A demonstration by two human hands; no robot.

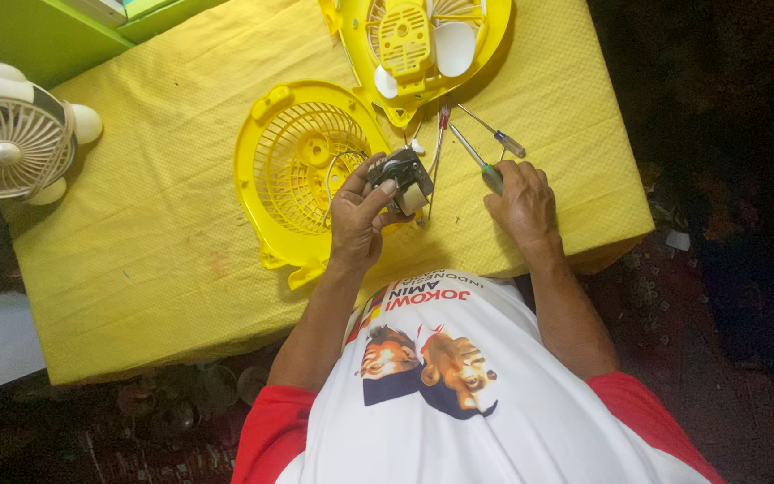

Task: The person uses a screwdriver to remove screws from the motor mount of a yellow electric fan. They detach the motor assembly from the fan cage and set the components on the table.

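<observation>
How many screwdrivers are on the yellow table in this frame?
2. A green-handled screwdriver lies under the right hand, which rests on its handle. A clear-handled screwdriver lies just beyond it, below the yellow fan housing. The hands may hide others.

Tabletop (136,233): yellow cloth, fine dotted weave. Fan grille (302,170): yellow, radial slats. Fan housing (423,40): yellow, white blades. Motor (405,179): grey-black, cream block. Screwdriver (477,159): green handle. Second fan (11,134): cream-white.
</observation>
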